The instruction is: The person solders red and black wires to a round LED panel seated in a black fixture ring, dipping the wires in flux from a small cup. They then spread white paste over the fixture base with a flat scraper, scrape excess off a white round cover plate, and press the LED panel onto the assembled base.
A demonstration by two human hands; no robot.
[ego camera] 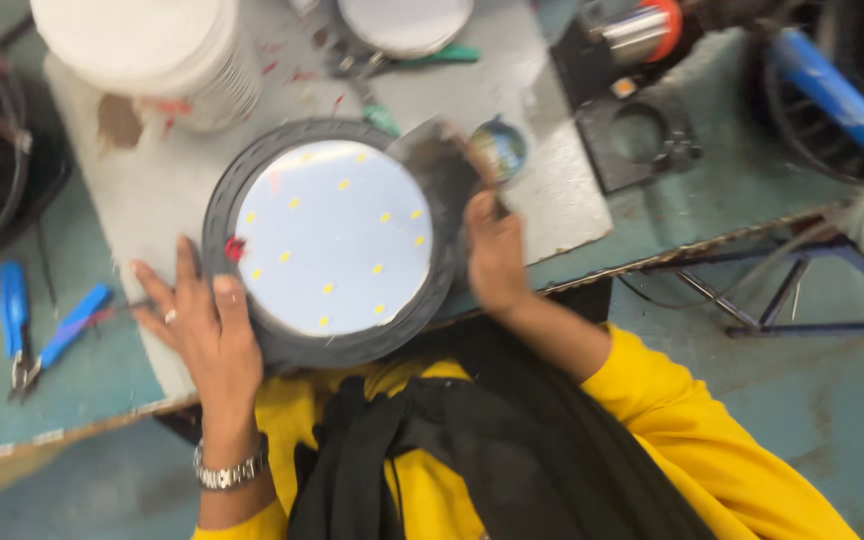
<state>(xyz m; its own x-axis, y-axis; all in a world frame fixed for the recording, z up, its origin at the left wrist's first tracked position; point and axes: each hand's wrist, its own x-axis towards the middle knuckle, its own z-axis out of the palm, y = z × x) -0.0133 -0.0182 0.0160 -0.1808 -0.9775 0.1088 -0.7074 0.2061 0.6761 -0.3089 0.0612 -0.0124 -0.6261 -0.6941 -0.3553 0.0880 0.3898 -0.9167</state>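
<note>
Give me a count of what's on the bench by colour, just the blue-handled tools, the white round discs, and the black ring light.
Blue-handled tools: 2
White round discs: 2
Black ring light: 1
Total: 5

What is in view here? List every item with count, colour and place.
round LED panel light: 1, black rim, white disc with yellow dots, centre of the grey board, held at both sides
grey board: 1, grey, on the bench
workbench: 1, teal, under everything
stack of white discs: 1 stack, white, top left
white round plate: 1, white, top centre
blue-handled pliers: 1, blue, left on the bench
small round tin: 1, bluish, right of the light
black block with a round hole: 1, black, upper right
blue-handled tool: 1, blue, top right
wristwatch: 1, silver, left wrist
left hand: on the light's left rim
right hand: on the light's right rim
</note>
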